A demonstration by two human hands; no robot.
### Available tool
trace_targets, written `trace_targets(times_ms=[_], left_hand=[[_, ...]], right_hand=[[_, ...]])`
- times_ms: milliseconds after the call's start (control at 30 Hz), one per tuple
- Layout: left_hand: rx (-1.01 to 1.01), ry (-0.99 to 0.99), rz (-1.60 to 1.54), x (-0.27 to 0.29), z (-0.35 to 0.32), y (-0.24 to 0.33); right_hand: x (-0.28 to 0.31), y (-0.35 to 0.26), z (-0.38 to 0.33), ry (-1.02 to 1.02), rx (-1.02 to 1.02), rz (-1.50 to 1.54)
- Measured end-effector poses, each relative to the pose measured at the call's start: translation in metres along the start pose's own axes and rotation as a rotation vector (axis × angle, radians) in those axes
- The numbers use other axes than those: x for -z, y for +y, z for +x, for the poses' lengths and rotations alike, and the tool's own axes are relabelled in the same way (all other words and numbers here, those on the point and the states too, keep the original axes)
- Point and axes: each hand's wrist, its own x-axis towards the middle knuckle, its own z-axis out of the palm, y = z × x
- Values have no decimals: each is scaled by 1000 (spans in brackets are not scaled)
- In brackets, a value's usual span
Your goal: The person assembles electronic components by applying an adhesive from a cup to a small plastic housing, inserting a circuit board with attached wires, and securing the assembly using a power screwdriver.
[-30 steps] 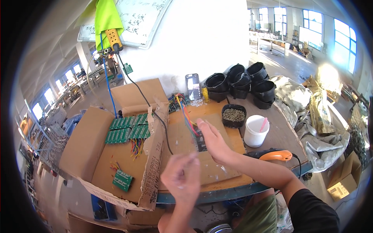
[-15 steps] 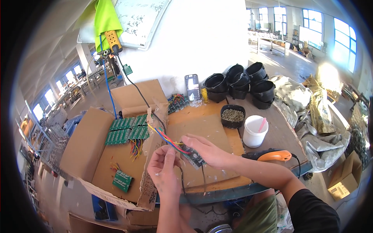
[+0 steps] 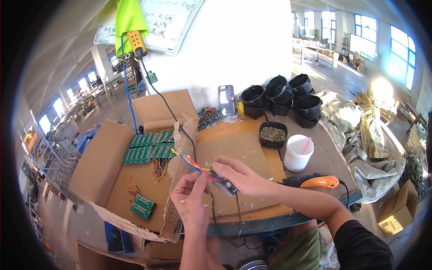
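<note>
The bench point(image 3: 273, 157) supported my work; on my left the open carton point(image 3: 119, 186) stood, presumably for easy reach. A cardboard sheet point(image 3: 238, 148) seemingly shielded the wood. Above it, my right hand point(image 3: 237, 173) gripped the dark circuit board point(image 3: 228, 186), apparently for steadiness; my left hand point(image 3: 191, 191) pinched its coloured wires point(image 3: 191, 163), which strands I could not tell.

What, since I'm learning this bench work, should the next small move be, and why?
I'd probably have the left hand separate one of the coloured wires while the right hand steadies the circuit board: the right grips the board, the left is at the wires, and these run bunched together.
</note>
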Motion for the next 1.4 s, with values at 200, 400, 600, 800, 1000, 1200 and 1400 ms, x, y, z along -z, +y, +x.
trace_targets(times_ms=[200,400,600,800,1000,1200,1400], left_hand=[[38,-54,-57,1,0,3],[3,-63,-41,-8,-6,2],[80,-11,-154,-6,-3,3],[54,-37,-135,-2,-2,2],[-103,-35,-106,-6,-8,1],[-500,-209,429,-21,-26,-1],[-420,-191,165,-18,-24,5]], right_hand=[[-4,-4,-3,88,-34,21],[-1,4,3,115,-123,124],[-4,4,1,75,-147,171],[-4,7,0,168,-143,86],[9,19,8,190,-151,203],[8,24,13,302,-43,214],[21,16,11,221,22,176]])
